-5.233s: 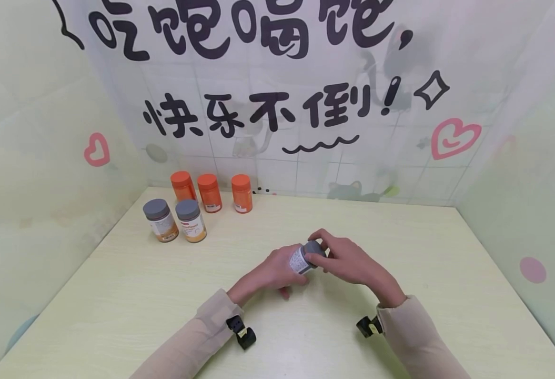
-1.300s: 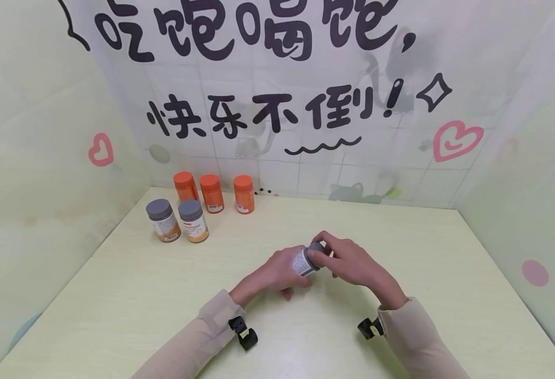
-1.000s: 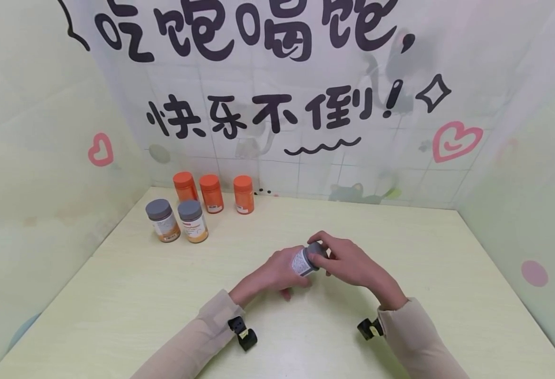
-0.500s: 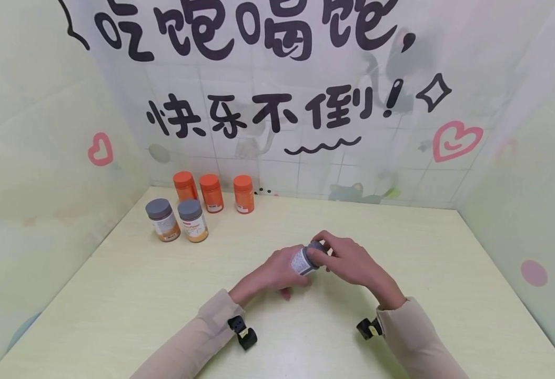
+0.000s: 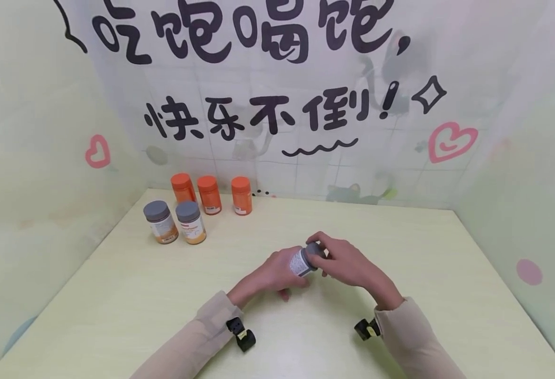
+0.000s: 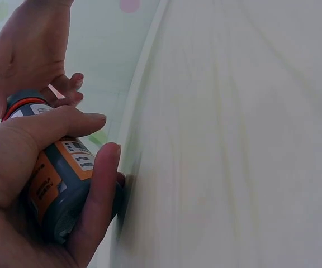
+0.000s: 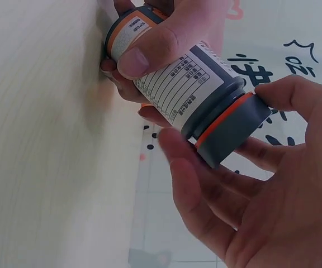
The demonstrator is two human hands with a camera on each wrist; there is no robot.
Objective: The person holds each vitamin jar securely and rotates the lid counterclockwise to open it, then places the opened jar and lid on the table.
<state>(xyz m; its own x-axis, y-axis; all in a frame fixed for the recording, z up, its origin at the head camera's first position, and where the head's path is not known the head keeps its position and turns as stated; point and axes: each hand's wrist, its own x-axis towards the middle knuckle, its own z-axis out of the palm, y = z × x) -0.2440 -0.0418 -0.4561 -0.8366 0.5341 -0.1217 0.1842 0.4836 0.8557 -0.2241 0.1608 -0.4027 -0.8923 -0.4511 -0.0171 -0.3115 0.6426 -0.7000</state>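
Observation:
My left hand point(image 5: 279, 269) grips a grey supplement jar point(image 5: 299, 262) with a white and orange label, tilted above the table. In the left wrist view, thumb and fingers wrap round the jar point(image 6: 66, 170). At its upper end, my right hand point(image 5: 345, 260) has its fingers curled round the grey screw lid point(image 5: 314, 253). The right wrist view shows the lid point(image 7: 236, 131) on the jar's mouth, with an orange ring along its lower edge. My right thumb is at one side of it and the fingers are at the other. Whether the lid is loose I cannot tell.
Two grey-lidded jars point(image 5: 161, 223) point(image 5: 192, 223) stand at the back left of the pale table point(image 5: 130, 316). Behind them are orange jars point(image 5: 183, 188) point(image 5: 210, 196) point(image 5: 242, 197). A printed curtain point(image 5: 268, 168) hangs behind the table, with sheets at both sides.
The right fingers shift round the lid between frames, spreading and closing in again. The left hand keeps the jar in nearly the same place. The standing jars have not moved.

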